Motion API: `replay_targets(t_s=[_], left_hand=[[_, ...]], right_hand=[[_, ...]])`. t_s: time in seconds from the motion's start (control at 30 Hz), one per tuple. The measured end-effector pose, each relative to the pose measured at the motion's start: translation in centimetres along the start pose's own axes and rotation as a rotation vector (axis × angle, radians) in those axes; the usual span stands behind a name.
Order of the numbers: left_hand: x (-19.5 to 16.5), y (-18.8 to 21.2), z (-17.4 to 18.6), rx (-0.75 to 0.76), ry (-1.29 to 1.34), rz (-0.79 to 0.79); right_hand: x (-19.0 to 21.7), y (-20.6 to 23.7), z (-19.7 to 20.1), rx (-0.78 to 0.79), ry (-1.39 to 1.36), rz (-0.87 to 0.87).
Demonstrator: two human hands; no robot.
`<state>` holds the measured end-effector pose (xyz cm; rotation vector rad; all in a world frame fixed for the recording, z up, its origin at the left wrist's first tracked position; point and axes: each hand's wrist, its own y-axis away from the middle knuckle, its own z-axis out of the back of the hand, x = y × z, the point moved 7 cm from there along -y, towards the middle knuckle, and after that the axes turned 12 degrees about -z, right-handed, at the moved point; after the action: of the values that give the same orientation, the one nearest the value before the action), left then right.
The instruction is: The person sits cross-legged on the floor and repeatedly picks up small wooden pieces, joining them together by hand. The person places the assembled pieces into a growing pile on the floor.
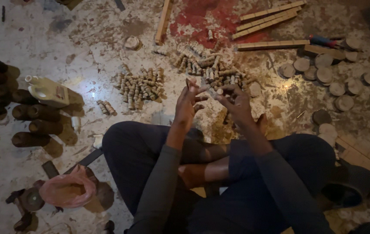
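Note:
I sit cross-legged on a stained floor. My left hand (188, 106) is raised in front of me with fingers spread, its fingertips close to those of my right hand. My right hand (235, 103) pinches a small pale wooden peg (220, 91) between its fingertips. Just beyond both hands lie two heaps of short wooden pegs, one pile on the left (140, 86) and one pile behind the hands (209, 67). Whether the left hand also touches the peg is unclear.
Round wooden discs (330, 76) lie at the right, with wooden strips (268, 17) and a red-handled tool (324, 41) behind. Dark cylinders (33, 125) and a pale plastic bottle (48, 92) sit at the left. A pink plastic bag (68, 190) lies near my left knee.

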<state>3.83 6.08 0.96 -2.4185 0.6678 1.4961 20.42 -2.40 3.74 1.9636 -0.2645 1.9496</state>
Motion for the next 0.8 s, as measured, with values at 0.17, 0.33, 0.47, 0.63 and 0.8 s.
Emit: replay_targets(t_s=[0.17,0.33,0.47,0.63,0.8], left_hand=[[1.7,-0.6,1.3,-0.065,-0.08,-0.01],[2.2,-0.7,1.9,-0.079,-0.101,-0.058],[1.3,-0.4,1.8,-0.089,-0.266,-0.116],[0.2,-0.2,1.6,-0.108,-0.329,-0.187],[0.6,-0.1,1.6,-0.127,-0.311,-0.123]], right_hand=[[-0.5,0.1,-1.0,0.082,-0.223,-0.153],[-1.2,-0.1,-1.2,0.07,-0.172,-0.219],[-0.9,-0.1,-1.3,0.096,-0.068,-0.097],[-0.9,0.0,-1.3,0.086,-0.021,-0.056],[-1.2,0.0,-1.1,0.041,0.05,-0.114]])
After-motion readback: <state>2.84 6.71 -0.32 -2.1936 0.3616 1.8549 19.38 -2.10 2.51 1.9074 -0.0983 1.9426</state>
